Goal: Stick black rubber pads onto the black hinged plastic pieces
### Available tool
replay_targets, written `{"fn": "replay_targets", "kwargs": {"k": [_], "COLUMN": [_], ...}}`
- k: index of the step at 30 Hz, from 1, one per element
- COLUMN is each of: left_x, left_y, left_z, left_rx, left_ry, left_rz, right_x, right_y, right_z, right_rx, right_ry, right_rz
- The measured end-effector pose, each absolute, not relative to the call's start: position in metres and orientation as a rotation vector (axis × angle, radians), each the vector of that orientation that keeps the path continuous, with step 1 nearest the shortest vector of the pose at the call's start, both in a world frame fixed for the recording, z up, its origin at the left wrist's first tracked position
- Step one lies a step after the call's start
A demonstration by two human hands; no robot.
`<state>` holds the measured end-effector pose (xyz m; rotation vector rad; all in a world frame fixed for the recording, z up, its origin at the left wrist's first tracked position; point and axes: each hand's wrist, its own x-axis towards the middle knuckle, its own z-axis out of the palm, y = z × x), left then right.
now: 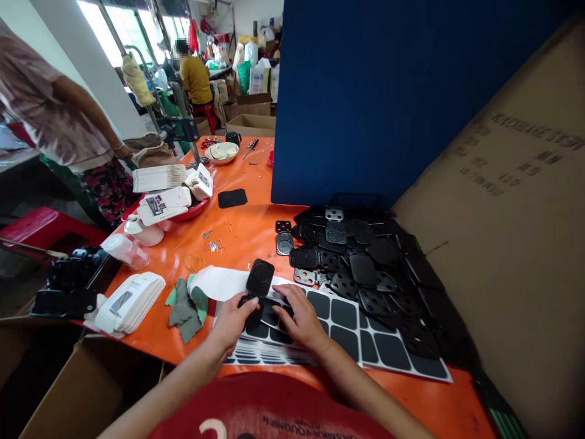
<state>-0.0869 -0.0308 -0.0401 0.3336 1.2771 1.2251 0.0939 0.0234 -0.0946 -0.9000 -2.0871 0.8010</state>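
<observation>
Pinching a black hinged piece (260, 278) between thumb and fingers, the left hand (236, 314) holds it over sheets of black rounded squares (344, 313) on the orange table (256, 225). Just beside it, the right hand (299, 318) is half curled above the sheets, thumb and forefinger apart; whether it grips one of the squares I cannot tell. Black hinged parts (363, 268) lie heaped beyond the right hand, and torn green and grey scraps (183, 314) lie left of the sheets.

Daylight enters from overexposed windows (132, 30), upper left. Orange tabletop (249, 235) moderately bright; black plates (363, 269) partly sink into shadow. Cardboard (516, 256) at right dim, soft; wide-angle stretch toward edges. Background worker's head (181, 47) pixelated.
</observation>
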Motion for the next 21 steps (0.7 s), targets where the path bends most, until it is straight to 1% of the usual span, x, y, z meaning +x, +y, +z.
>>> {"fn": "replay_targets", "kwargs": {"k": [3, 7, 11, 15, 21], "left_x": [-0.078, -0.071, -0.066, -0.070, -0.078], "left_y": [-0.019, -0.006, -0.003, -0.005, -0.010], "left_z": [-0.045, -0.045, -0.046, -0.047, -0.046], "left_rx": [0.053, -0.125, -0.137, -0.066, -0.074], "left_ry": [1.227, 1.148, 1.088, 1.085, 1.110], "left_rz": [1.314, 1.239, 1.210, 1.179, 1.178], "right_x": [0.097, 0.098, 0.099, 0.101, 0.106], "right_y": [0.023, 0.023, 0.024, 0.023, 0.019], "right_z": [-0.095, -0.099, -0.101, -0.103, -0.115], "right_rx": [-0.846, -0.795, -0.760, -0.639, -0.628], "right_ry": [-2.023, -1.946, -1.879, -1.986, -2.002], "right_rz": [0.847, 0.876, 0.894, 0.925, 0.815]}}
